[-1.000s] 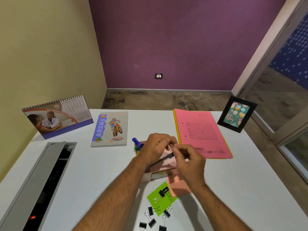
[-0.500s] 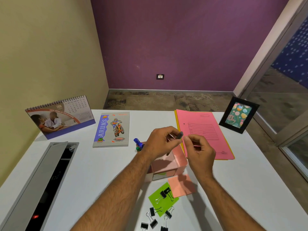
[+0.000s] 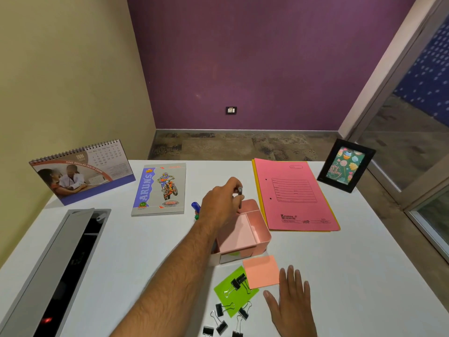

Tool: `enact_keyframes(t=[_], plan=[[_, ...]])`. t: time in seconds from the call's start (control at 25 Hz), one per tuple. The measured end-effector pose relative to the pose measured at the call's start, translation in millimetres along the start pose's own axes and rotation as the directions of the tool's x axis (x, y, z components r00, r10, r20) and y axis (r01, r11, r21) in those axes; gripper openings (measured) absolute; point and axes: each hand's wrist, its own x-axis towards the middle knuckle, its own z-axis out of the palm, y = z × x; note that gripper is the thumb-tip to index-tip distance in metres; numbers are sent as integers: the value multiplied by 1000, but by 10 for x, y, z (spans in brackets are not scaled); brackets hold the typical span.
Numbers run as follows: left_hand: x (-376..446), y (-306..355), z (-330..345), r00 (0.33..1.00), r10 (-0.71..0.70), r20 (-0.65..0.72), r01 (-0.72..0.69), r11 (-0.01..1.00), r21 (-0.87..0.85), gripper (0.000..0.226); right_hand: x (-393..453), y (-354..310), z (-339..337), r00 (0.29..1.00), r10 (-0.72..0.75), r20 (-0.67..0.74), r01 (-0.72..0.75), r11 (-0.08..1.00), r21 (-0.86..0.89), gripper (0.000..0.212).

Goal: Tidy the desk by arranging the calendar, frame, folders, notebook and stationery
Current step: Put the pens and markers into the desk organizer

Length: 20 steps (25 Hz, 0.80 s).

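Even, fairly bright indoor light; soft shadows under my arm on tabletop (image 3: 364, 276). Wide-angle bends edges; slight softness overall.

Likely office: desk calendar (image 3: 82, 171), folders (image 3: 295, 194), cable tray (image 3: 56, 271).

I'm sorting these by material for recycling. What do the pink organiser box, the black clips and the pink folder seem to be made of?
Pink organiser box: looks like moulded plastic, with smooth, thin, slightly glossy walls and rounded corners.
Black clips: probably painted metal bodies with bare wire handles that glint silver.
Pink folder: looks like matte card, flat and printed with a form, two punched holes at its left edge.
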Motion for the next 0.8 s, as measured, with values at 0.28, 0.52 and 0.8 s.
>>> enact_keyframes(t=[0.28,0.52,0.8], plan=[[-120,-156,189,1000,-22,18,19,988,155,17,-15,27,57,999,29,-45,-32,998,-63,85],[-73,-212,258,997,-58,-45,68,959,276,24,17,54,131,996,19,-88,-27,996,-86,85],[-87,-314,325,996,-75,44,49,900,433,28,10,72,152,994,8,-110,-21,993,-116,85]])
